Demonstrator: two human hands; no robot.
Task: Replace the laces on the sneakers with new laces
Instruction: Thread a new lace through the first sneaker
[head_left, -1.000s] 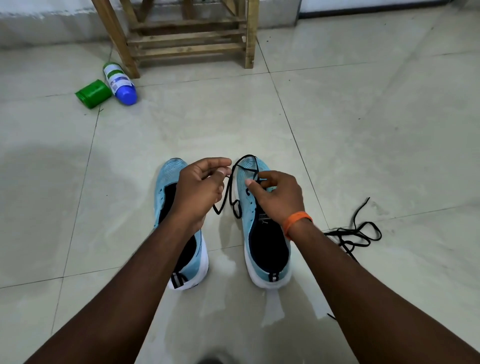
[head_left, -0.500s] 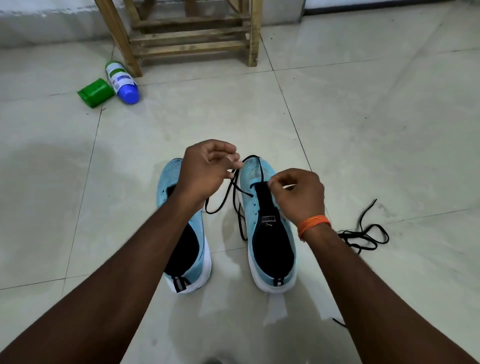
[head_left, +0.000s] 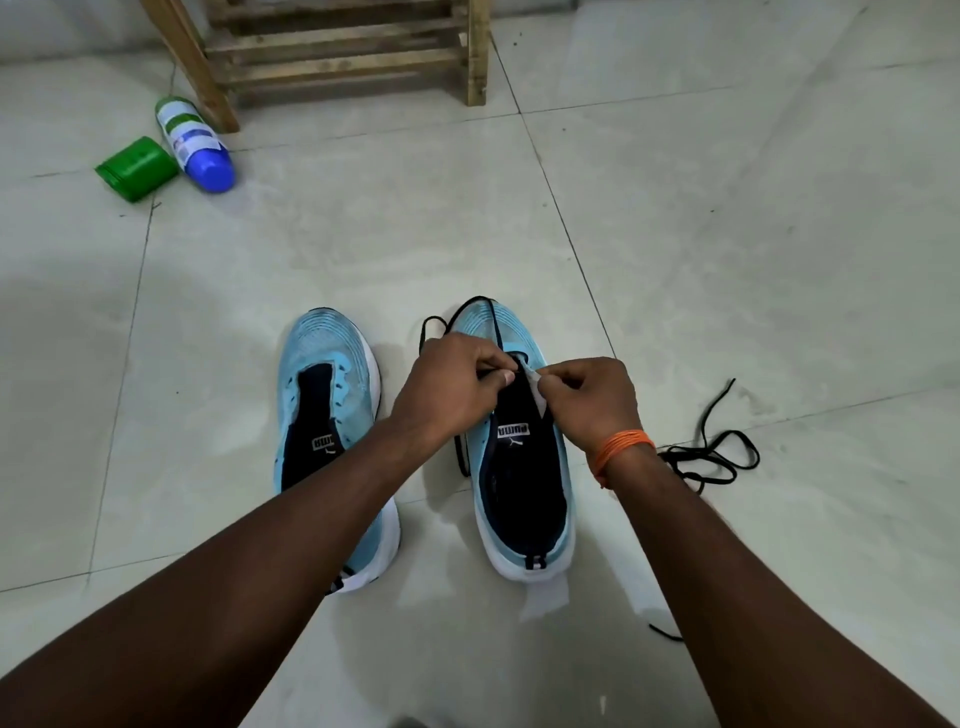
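The right-hand light-blue knit sneaker lies toe at twelve, heel at six. Over its front eyelets the left hand pinches the thin black lace; the right hand, just at three o'clock of it, pinches the eyelet edge.

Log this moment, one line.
right sneaker: being laced | left hand: pinches black lace | right hand: pinches eyelet edge | left sneaker: unlaced | second lace: on floor
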